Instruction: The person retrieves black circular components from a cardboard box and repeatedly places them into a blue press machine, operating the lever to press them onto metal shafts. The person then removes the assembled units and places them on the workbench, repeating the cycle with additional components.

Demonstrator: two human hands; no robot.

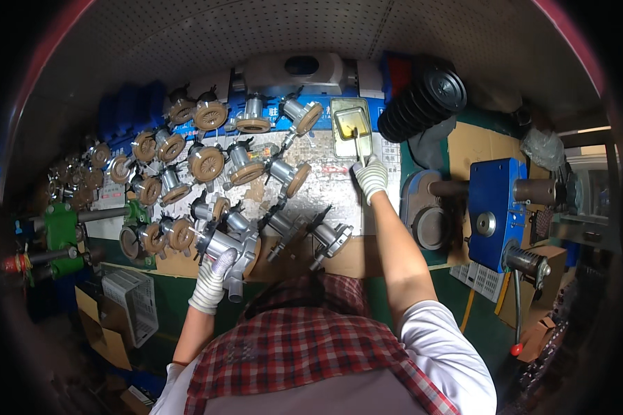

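My left hand (212, 285), in a striped white glove, is closed around a silver motor assembly (223, 243) with a brown disc, tilted at the near edge of the table. My gloved right hand (372, 177) reaches far forward and grips a thin brush (358, 148) by its pale handle. The brush's dark end is over or in the yellow liquid (346, 124) of a small square dish; which of the two I cannot tell. That dish stands on a larger shallow metal tray (342, 148). Close to my left hand lies another motor assembly (331, 235).
Several similar motors with brown discs (208, 162) fill the table's left and middle. A black ribbed cylinder (422, 104) leans at the back right. A blue machine (495, 211) with a red-knobbed lever (516, 346) stands right; a green fixture (62, 228) stands left.
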